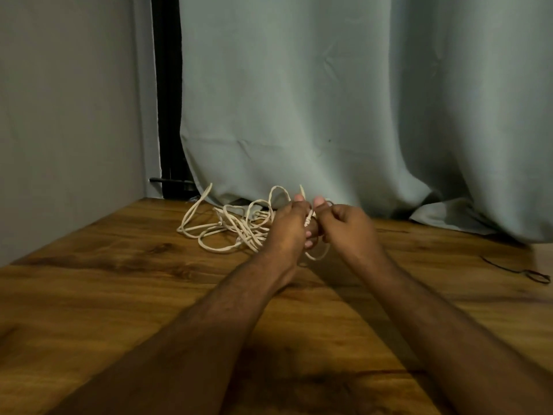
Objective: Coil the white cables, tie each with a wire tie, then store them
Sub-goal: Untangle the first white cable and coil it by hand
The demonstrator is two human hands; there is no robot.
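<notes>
A loose tangle of white cables [227,229] lies on the wooden table [104,280], near its far edge. My left hand [288,227] and my right hand [348,226] meet just right of the tangle, both pinching a strand of white cable between them. One short cable end sticks up above my left fingers, and a small loop hangs below the hands. A thin dark wire tie [526,272] lies on the table at the far right, apart from both hands.
A grey-green curtain [344,100] hangs behind the table and drapes onto its far edge. A plain wall stands at the left, with a dark frame and a black handle [170,181] in the gap beside the curtain.
</notes>
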